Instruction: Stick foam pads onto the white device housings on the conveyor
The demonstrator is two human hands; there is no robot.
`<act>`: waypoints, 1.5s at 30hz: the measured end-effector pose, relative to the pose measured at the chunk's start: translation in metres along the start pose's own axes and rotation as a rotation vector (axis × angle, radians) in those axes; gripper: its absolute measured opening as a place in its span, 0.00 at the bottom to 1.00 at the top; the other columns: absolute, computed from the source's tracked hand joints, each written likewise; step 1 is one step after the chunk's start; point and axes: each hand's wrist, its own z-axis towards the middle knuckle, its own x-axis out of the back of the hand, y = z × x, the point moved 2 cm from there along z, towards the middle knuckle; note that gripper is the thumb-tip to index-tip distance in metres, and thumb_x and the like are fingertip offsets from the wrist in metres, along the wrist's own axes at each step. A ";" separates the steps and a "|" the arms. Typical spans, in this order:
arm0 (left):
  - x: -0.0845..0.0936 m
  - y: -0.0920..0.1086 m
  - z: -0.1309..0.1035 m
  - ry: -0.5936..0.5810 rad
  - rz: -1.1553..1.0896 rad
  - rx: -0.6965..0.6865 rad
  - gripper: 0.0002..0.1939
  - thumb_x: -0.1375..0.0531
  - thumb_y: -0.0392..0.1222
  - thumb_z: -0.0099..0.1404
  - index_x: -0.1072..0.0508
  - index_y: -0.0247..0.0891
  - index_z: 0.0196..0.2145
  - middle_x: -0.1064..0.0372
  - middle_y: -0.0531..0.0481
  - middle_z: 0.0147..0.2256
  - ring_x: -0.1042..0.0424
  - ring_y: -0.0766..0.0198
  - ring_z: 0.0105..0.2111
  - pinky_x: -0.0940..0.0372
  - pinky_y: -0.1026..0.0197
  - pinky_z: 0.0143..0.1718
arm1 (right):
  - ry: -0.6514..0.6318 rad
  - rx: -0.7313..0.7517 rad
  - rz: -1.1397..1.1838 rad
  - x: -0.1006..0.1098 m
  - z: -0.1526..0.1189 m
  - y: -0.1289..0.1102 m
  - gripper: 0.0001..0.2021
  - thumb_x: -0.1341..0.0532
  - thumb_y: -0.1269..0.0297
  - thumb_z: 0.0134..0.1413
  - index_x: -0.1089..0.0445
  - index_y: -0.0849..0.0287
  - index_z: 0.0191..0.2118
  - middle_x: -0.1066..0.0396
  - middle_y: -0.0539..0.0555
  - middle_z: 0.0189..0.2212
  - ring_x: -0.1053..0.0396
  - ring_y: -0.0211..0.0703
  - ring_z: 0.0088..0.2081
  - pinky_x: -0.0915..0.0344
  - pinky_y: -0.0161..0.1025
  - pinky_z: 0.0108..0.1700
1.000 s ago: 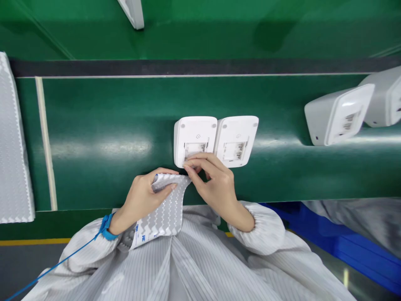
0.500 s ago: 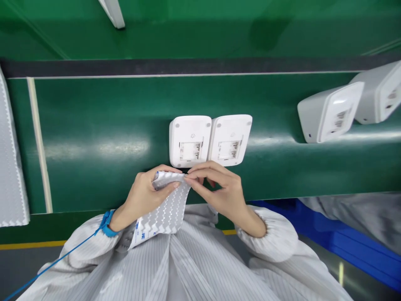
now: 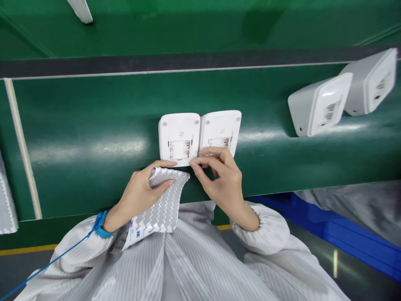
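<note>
A sheet of small grey adhesive pads on white backing with blue print (image 3: 166, 205) hangs from my left hand (image 3: 145, 190), its thumb on the front and the fingers behind. My left index finger reaches the near edge of a white plastic device (image 3: 179, 125), which lies with its open battery compartment facing up. At that device's near right corner, my right hand (image 3: 221, 173) holds thumb and index finger pinched; whatever is between them is too small to make out. A second white device (image 3: 221, 121) lies beside the first, partly covered by my right fingers. Grey round pads show on their far corners.
Two more white devices, one nearer (image 3: 326, 106) and one behind it (image 3: 372, 83), stand tilted at the right of the green bench (image 3: 94, 113). Another pad sheet (image 3: 5, 200) lies at the left edge. A blue cord (image 3: 53, 263) runs from my left wristband.
My right hand has moved off the pad sheet, up to the near right corner of the left device. My left hand keeps the sheet. The view has shifted slightly.
</note>
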 end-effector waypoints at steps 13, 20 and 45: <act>0.020 0.000 0.004 -0.011 -0.361 0.071 0.53 0.27 0.49 0.63 0.50 0.53 0.76 0.26 0.44 0.59 0.25 0.45 0.59 0.26 0.49 0.55 | 0.142 0.159 -0.239 0.020 0.036 0.012 0.10 0.28 0.52 0.59 0.23 0.51 0.37 0.26 0.58 0.55 0.29 0.66 0.60 0.27 0.63 0.57; 0.033 0.008 0.025 -0.162 -0.685 0.161 0.58 0.25 0.45 0.58 0.52 0.50 0.77 0.19 0.47 0.43 0.19 0.55 0.37 0.26 0.60 0.35 | -0.024 0.226 -0.280 -0.008 0.078 0.000 0.27 0.34 0.52 0.66 0.35 0.43 0.68 0.55 0.55 0.77 0.67 0.72 0.78 0.59 0.83 0.70; 0.054 0.007 0.048 -0.185 -0.705 0.097 0.54 0.23 0.46 0.56 0.42 0.45 0.74 0.22 0.51 0.37 0.24 0.63 0.32 0.30 0.63 0.35 | -0.223 0.336 -0.188 -0.020 0.091 -0.020 0.33 0.46 0.60 0.76 0.59 0.49 0.78 0.48 0.66 0.74 0.48 0.64 0.75 0.43 0.71 0.71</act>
